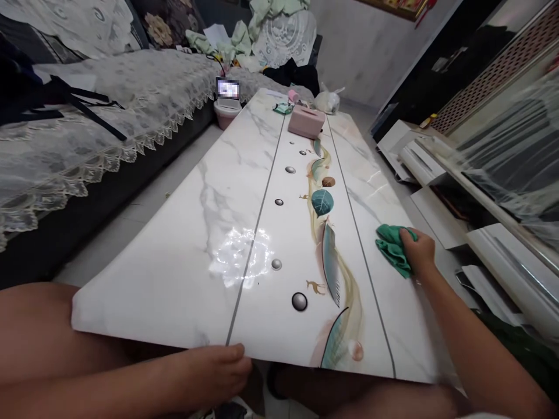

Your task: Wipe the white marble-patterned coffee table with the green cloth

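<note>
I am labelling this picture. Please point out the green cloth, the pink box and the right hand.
green cloth (390, 247), head view, bunched left part.
pink box (306, 121), head view, front face.
right hand (419, 251), head view, back of hand.

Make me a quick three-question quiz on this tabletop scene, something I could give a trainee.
1. True or false: the right hand presses a green cloth on the table.
2. Where does the left hand rest?
A. on the pink tissue box
B. on the table's near edge
C. on the cloth
3. Fill in: the tissue box stands at the table's ____ end.

Key:
1. True
2. B
3. far
</note>
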{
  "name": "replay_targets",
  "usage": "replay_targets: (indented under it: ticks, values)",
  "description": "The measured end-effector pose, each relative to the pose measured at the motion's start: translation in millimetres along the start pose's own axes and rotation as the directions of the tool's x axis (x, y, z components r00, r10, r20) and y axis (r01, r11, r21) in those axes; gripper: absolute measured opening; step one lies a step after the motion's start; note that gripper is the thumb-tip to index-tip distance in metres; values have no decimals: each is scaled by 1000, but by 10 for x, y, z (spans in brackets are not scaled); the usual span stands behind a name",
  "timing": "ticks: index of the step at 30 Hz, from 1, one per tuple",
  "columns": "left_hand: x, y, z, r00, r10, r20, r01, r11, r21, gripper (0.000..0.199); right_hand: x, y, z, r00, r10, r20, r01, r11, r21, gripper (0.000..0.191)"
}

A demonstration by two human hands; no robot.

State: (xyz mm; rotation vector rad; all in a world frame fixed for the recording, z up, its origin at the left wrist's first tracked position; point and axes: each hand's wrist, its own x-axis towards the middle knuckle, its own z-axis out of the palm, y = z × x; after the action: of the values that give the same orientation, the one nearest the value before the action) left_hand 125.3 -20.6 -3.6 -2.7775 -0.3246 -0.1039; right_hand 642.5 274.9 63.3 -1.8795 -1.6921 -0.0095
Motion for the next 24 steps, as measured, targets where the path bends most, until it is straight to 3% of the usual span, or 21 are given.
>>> replay_targets:
  ticks: [3,8,12,15,19,24]
  values:
    - [7,-14,5,1000,-8,-21,8,1000,-3,21,-532,224,-304,985,167,-43,-165,985,46,33]
    - [35,-61,-48,998,-22,-59,21,1000,-6,18,-1588,603,-830,937,317,-148,-301,946,119,25]
    - [23,-65,-30,998,-15,-63,16,1000,19,19,-2107,689,-1000,899,379,-220,-353,924,149,25]
    - [-5,-86,-30,999,2,-45,0,999,45,16,-2192,620,-1006,891,382,-245,-368,924,103,28]
    - [-10,-100,-77,999,32,14,-32,999,33,20,-2083,449,-1015,904,376,-204,-387,922,-17,38]
    - [141,-9,-177,996,-92,17,92,994,-65,27,-1889,254,-994,873,426,-237,-434,901,21,31]
